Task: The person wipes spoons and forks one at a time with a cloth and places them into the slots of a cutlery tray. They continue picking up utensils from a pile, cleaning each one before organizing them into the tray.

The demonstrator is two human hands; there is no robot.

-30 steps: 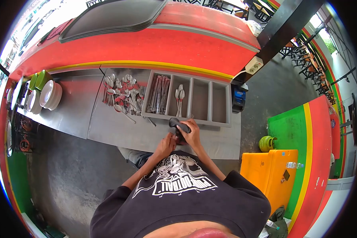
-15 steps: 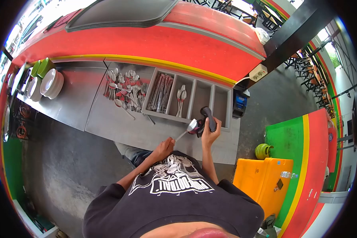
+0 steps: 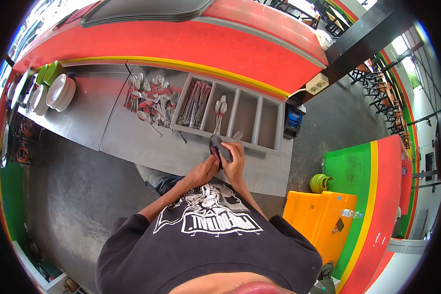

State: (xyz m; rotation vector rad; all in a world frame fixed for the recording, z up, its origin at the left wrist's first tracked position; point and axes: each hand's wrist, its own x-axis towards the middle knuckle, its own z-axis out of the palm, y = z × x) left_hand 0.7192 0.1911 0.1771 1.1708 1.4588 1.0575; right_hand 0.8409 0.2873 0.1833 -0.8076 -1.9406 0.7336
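- Brushed, grey metal counter (image 3: 191, 154) beneath a red ledge (image 3: 181, 49) edged in yellow, seen through a round, wide lens; dark, scuffed floor (image 3: 73, 186) below.
- Right hand (image 3: 234, 162): I see its fingers closed around a black tool (image 3: 221, 148) with a smooth, rounded body, held just above the counter's near part, in front of the tray.
- Left hand (image 3: 204, 172): fingers curled and drawn together, meeting the tool's purplish lower part. I cannot tell whether they pinch anything.
- Step in hand, as I judge it: both hands are working at the tool together. From here, moving on calls for a firm right grip and careful left fingertips, clear of the tray's edge.
- Just beyond: a grey, matte cutlery tray (image 3: 281, 128) with four long compartments. Slim, shiny wrapped packets (image 3: 195, 105) fill the leftmost; a few spoons (image 3: 222, 108) lie in the next, bowls pointing away from me.
- Left of the tray: a jumbled heap of loose cutlery (image 3: 154, 95), polished metal with reddish glints.
- Further left: round white dishes (image 3: 62, 93), stacked, beside green containers (image 3: 54, 72).
- Right, lower down: a boxy orange container (image 3: 318, 215) and a rounded, yellow-green cylinder (image 3: 320, 183).
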